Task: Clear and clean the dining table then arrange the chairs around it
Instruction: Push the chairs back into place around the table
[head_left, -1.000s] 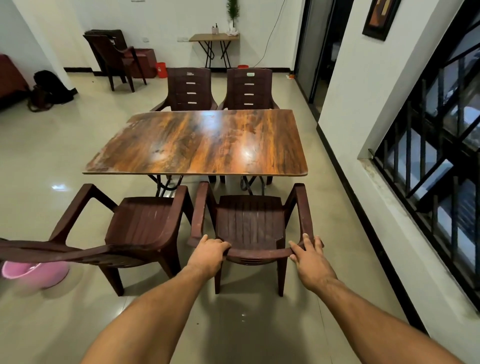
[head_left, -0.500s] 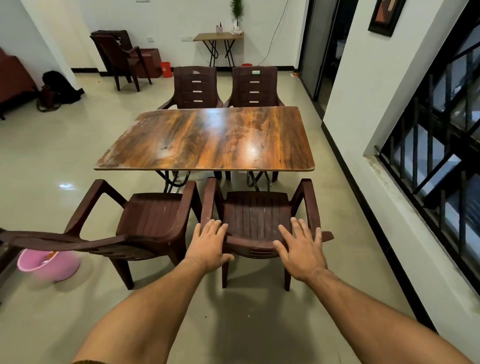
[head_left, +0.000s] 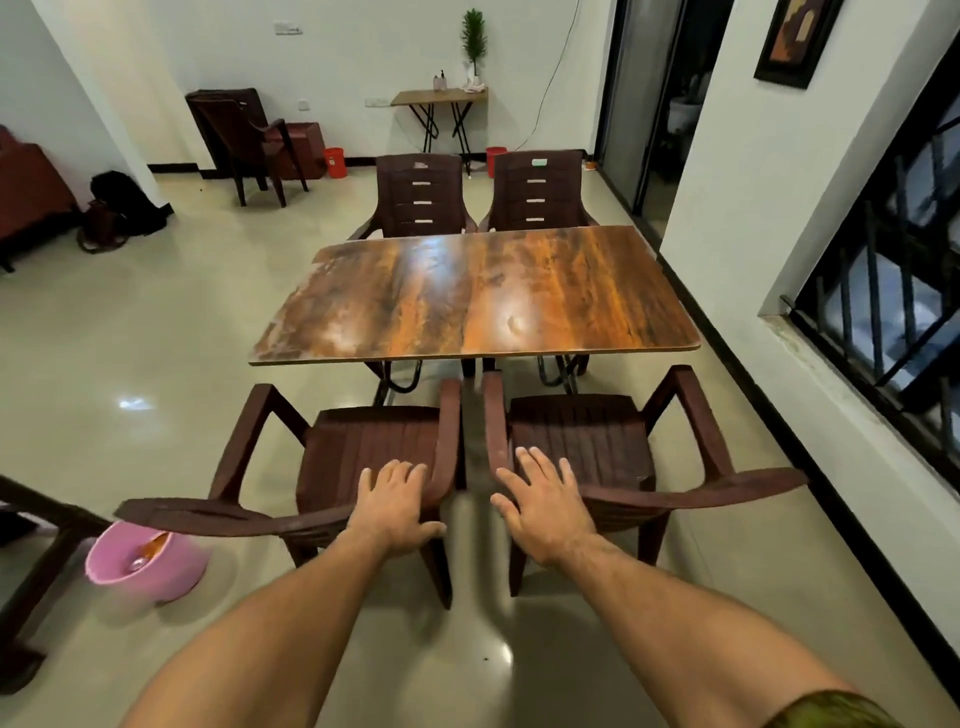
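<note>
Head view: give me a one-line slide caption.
Left hand and right hand flat on the backs of the near left chair and near right chair, facing the dining table.

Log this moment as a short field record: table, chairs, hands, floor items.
table: wood-grain dining table, glossy top
near chairs: left chair and right chair side by side, facing the table
far chairs: far-left chair, far-right chair, at the far edge
hands: left hand flat on left chair's back; right hand flat on right chair's back
floor: pink bucket beside left chair

Bare forearms (head_left: 291, 618), with an olive-green sleeve (head_left: 831, 709) on the right arm.
</note>
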